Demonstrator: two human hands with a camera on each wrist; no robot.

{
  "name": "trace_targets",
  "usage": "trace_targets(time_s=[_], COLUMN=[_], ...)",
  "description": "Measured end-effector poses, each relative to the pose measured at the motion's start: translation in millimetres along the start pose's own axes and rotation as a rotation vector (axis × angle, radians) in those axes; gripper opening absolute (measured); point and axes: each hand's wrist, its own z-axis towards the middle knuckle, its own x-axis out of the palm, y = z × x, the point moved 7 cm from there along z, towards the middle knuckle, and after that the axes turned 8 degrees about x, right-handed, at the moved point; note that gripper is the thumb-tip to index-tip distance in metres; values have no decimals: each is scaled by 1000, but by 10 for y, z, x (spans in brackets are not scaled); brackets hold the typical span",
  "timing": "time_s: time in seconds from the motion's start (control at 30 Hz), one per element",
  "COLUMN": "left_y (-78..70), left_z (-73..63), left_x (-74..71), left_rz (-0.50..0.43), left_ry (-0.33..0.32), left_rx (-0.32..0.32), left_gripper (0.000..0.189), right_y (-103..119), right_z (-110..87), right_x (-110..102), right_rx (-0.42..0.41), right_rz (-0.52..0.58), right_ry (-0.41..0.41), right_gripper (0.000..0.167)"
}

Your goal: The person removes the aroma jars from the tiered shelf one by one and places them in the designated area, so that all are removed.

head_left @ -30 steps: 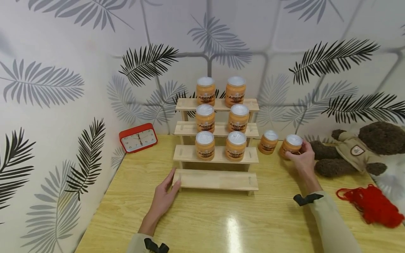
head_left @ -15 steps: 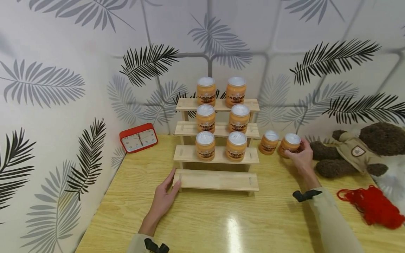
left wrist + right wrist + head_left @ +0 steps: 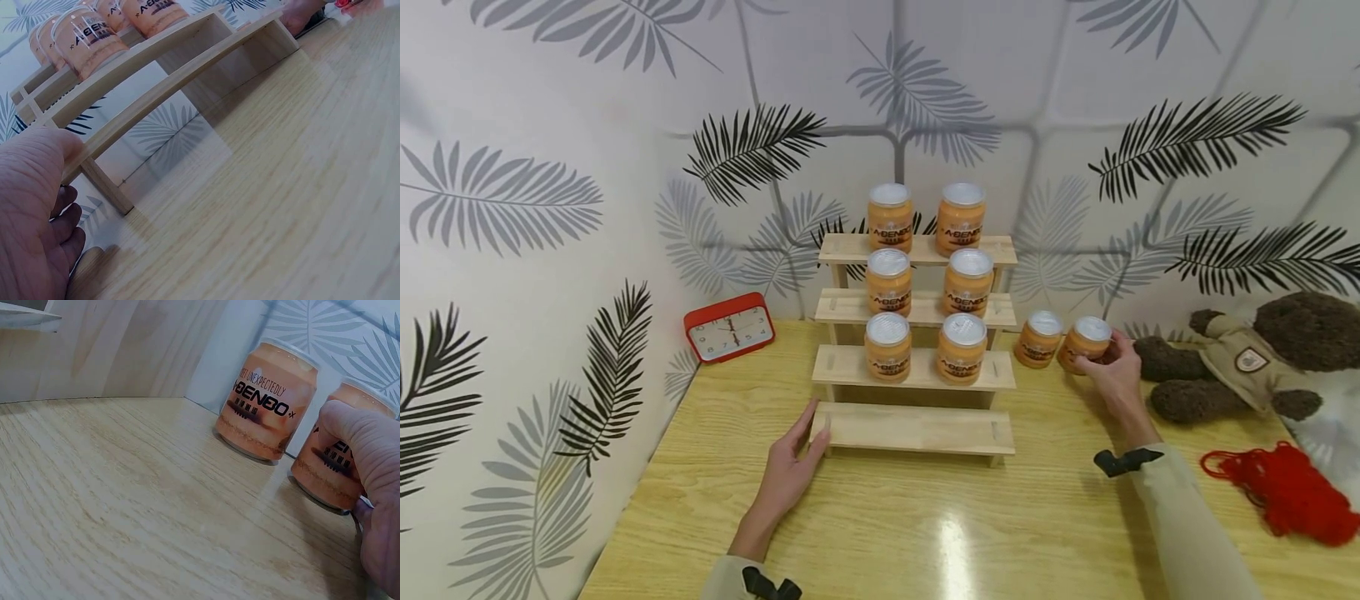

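Observation:
A stepped wooden display rack carries orange jars with silver lids, such as a jar on its second-lowest tier, in two columns; no jar stands on the lowest tier. My left hand holds the left end of that lowest tier; in the left wrist view the thumb lies over the board and the fingers are curled beside the leg. To the right of the rack, my right hand grips an orange jar upright on the table, thumb in front. Another jar stands just left of it.
A red alarm clock stands left of the rack. A brown teddy bear lies close to the right hand, with a bundle of red yarn in front of it. A leaf-patterned wall rises behind the wooden table.
My right hand and the jar in its grip have shifted slightly left, closer to the neighbouring jar. The left hand has stayed at the rack.

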Motion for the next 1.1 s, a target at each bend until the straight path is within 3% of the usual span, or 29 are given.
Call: trace_targets(time_s=[0.23,0.57,0.73,0.83,1.1], left_y=[-30,-46,-43,-137,-3], left_z=[16,0,9,12,-5], left_x=[-5,-6,16,18,5], left_rz=[4,1,11,8,3], left_ry=[4,2,-3,-5,2], left_rx=[7,7,0,1,-6], left_gripper=[60,59,59,58,60], right_y=[202,-139,-127,-107,45], right_z=[-196,-161,-316,-433,-735], right_x=[2,18,-23,-42,-39], right_rx=[-29,10,63,86,34], right_rz=[-24,3,4,-15,-67], right_ry=[52,33,37,54,96], right_gripper=[71,69,76,80,84])
